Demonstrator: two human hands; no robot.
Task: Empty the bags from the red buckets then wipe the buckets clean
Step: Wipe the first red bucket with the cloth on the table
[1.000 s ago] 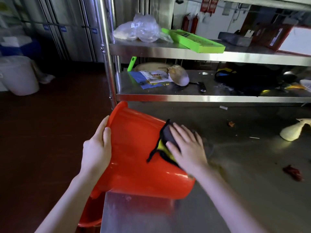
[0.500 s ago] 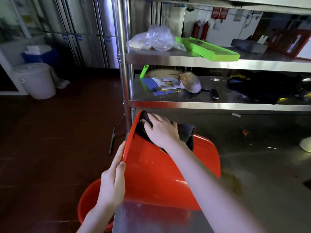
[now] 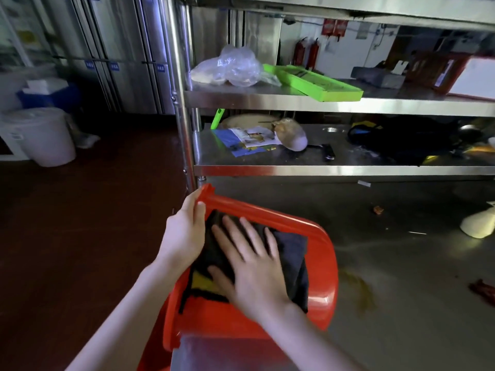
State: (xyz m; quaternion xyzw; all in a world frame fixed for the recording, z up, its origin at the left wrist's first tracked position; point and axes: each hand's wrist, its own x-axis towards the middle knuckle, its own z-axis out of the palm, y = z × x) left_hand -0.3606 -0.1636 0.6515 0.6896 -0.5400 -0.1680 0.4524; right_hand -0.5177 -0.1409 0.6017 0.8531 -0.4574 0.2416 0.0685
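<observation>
Shelf (image 3: 321, 167) above worktop (image 3: 401, 263): green tray (image 3: 316, 84), plastic bag (image 3: 230, 66), leaflets (image 3: 251, 137). White bin (image 3: 42, 135) on floor, left. Bucket (image 3: 321, 277) on its side at worktop's left edge, cloth (image 3: 292, 253) on its upper wall. Left hand (image 3: 184, 234): grip curled round bucket rim. Right hand (image 3: 254, 269): grip spread flat, pressing cloth.

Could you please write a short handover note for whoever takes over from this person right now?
Left hand: grip on the rim of the red bucket, which lies on its side at the steel table's edge.
Right hand: flat, pressing the dark cloth on the bucket's outer wall.
Done: no bag visible on this bucket; outside wipe in progress.
Left: finish the wall; the inside is hidden, so check it. A second red bucket shows below the table edge, state unclear.
</observation>
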